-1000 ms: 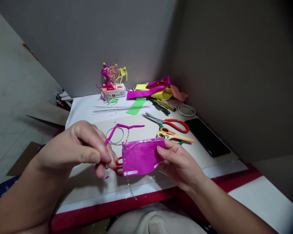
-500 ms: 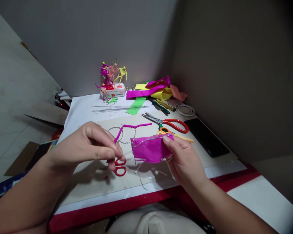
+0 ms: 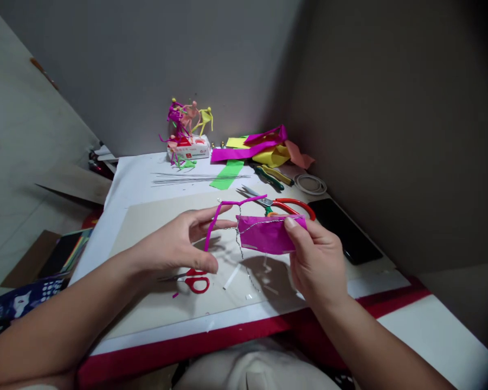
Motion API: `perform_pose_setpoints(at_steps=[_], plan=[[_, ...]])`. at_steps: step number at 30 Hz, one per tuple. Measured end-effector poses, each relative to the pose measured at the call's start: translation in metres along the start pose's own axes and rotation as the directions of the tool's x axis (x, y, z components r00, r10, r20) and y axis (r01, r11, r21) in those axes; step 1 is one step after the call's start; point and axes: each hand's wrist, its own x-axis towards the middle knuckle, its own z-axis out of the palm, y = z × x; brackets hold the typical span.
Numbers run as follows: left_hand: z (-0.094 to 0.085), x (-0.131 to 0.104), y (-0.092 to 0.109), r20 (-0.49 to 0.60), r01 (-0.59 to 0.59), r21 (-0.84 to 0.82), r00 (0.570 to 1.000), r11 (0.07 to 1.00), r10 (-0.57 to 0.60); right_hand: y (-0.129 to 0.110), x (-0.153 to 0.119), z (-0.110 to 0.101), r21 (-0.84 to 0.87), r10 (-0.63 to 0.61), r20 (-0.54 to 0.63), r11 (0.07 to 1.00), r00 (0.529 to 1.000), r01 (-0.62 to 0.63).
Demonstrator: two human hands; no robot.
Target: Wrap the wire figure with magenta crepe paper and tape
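Note:
Held between the thumb and fingers of my right hand [image 3: 318, 260] is a magenta paper strip [image 3: 264, 235], with a twisted wire lying along its top edge. The strip hangs above the board and belongs with a bent twisted-wire frame [image 3: 241, 246]. Part of that frame, a crooked upper length [image 3: 214, 225], is wrapped in magenta paper. My left hand [image 3: 187, 241] is open beside the frame, thumb and fingers spread around the wrapped length without closing on it. Beneath the left thumb lie small red-handled scissors [image 3: 197, 284], partly hidden.
Large red-handled scissors [image 3: 295, 208], pliers [image 3: 268, 177], a phone [image 3: 345, 230] and a white cable coil [image 3: 310, 184] lie at right. Farther back are coloured paper strips [image 3: 228, 174], thin wires [image 3: 187, 179] and small paper-wrapped figures [image 3: 189, 116] on a box [image 3: 195, 149].
My left hand has let go of the wrapped wire and spread its fingers. The frame and strip have shifted right and slightly up with my right hand.

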Motion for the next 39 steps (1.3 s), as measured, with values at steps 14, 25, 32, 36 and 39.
perform_pose_setpoints(at_steps=[14, 25, 32, 36, 39], plan=[[0.018, -0.002, -0.006, 0.072, -0.129, 0.264, 0.991, 0.956, 0.114, -0.01, -0.004, 0.004, 0.12, 0.264, 0.101, 0.954, 0.959, -0.275], [0.041, -0.008, 0.008, -0.122, 0.069, 0.138, 0.991, 0.988, -0.052, -0.005, -0.02, 0.007, 0.004, 0.266, 0.097, 0.964, 0.959, -0.267], [0.04, -0.011, 0.001, -0.173, 0.077, 0.006, 0.982, 0.997, -0.075, -0.002, -0.023, 0.004, -0.002, 0.243, 0.081, 0.97, 0.967, -0.244], [0.042, -0.012, -0.003, -0.146, 0.047, -0.086, 0.987, 0.995, -0.06, 0.001, -0.025, 0.005, 0.006, 0.204, 0.08, 0.979, 0.976, -0.206], [0.042, -0.013, -0.005, -0.173, 0.059, -0.091, 0.982, 0.994, -0.074, 0.003, -0.027, 0.006, -0.008, 0.18, 0.065, 0.984, 0.982, -0.18]])
